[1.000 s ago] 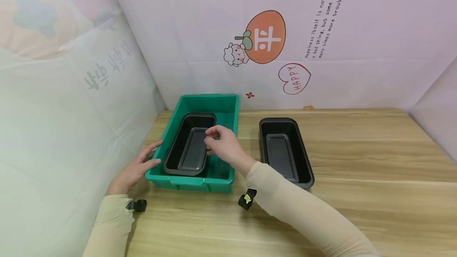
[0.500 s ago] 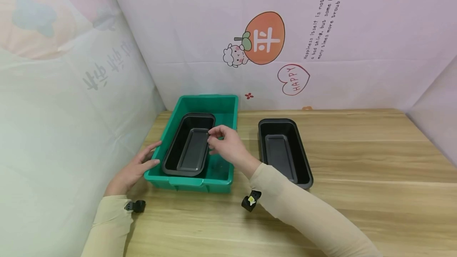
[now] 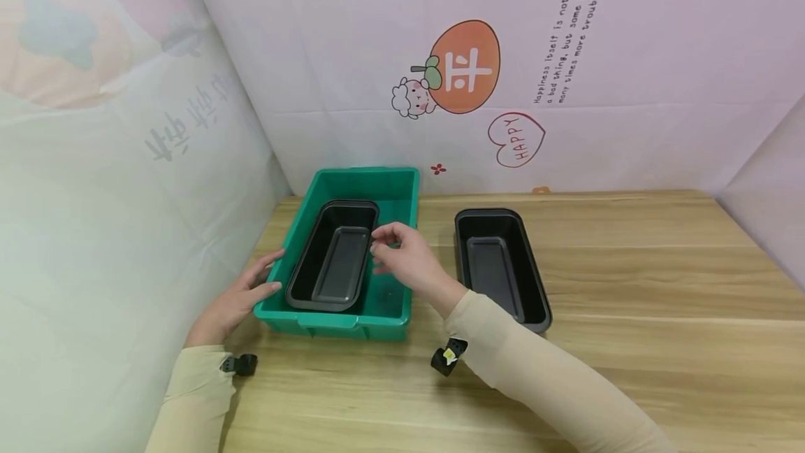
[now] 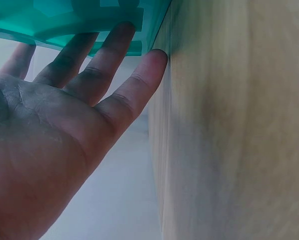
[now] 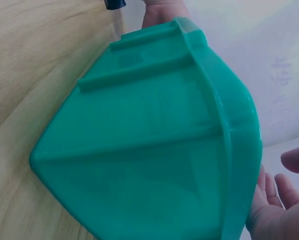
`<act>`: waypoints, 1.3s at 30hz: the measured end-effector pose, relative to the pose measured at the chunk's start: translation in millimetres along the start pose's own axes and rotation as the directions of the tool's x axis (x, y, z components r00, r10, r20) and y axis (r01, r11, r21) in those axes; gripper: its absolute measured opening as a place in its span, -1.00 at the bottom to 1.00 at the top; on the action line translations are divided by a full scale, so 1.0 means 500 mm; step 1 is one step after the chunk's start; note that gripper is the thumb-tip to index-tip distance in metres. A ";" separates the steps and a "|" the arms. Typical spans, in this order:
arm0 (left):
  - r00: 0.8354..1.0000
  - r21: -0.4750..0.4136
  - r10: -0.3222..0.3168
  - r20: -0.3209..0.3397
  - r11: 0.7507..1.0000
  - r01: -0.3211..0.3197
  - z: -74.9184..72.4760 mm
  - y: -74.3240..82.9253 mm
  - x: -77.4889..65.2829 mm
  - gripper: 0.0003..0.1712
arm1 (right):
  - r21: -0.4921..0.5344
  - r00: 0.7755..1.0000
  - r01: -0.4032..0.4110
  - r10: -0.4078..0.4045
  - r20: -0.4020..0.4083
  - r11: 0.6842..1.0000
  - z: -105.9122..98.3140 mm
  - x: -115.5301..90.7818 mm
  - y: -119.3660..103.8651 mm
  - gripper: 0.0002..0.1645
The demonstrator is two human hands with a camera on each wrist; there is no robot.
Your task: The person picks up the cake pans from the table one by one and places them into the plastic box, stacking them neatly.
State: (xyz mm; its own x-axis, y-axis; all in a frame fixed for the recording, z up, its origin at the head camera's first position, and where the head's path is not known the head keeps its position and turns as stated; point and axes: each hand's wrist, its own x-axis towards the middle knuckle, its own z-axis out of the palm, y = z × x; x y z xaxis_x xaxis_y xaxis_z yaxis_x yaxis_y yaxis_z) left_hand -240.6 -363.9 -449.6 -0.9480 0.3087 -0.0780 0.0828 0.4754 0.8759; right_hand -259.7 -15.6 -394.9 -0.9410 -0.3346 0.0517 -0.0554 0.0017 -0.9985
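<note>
A green plastic bin [image 3: 383,327] stands at the left of the table, against the back wall. Inside, along its left side, lies a dark loaf pan [image 3: 339,264] with nothing in it. My left hand [image 3: 235,299] rests at the bin's left wall, its fingers fairly straight against the green plastic in the left wrist view. Over the bin's right part hovers my right hand [image 3: 409,261], fingers loosely bent beside the pan's right rim. The right wrist view shows its thumb [image 5: 295,159] apart from the other fingers, nothing between them.
A second dark loaf pan [image 3: 493,268] sits on the wooden table [image 3: 660,285] to the right of the bin, behind my right forearm. A printed cloth wall [image 3: 352,54] closes off the back, and a pale cloth [image 3: 126,229] hangs on the left.
My right hand has drifted slightly to the right, away from the pan's inside toward the bin's right wall. The left hand and both pans stay in place.
</note>
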 end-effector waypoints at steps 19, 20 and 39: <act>1.000 -0.009 0.004 -0.005 1.000 -0.004 0.002 -0.002 0.000 -0.27 | 0.022 1.000 -0.023 0.024 -0.012 0.999 -0.028 -0.016 0.003 -0.71; 1.000 -0.010 0.004 -0.004 1.000 -0.004 0.002 -0.002 0.000 -0.27 | 0.026 1.000 -0.022 0.022 -0.017 0.999 -0.032 -0.016 0.003 -0.72; 1.000 -0.014 0.005 -0.008 1.000 -0.005 0.003 -0.008 0.005 -0.26 | 0.043 0.997 -0.024 0.027 -0.066 0.999 -0.098 -0.028 0.007 -0.64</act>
State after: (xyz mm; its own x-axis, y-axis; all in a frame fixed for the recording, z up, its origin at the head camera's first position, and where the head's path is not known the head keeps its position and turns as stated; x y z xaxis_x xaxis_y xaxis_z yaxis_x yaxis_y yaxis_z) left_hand -242.8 -364.2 -454.0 -0.9501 0.3041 -0.0701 0.0828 0.4621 0.8829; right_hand -263.2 35.4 -398.1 -0.9620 -0.2716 0.0264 -0.0188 -0.0305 -0.9994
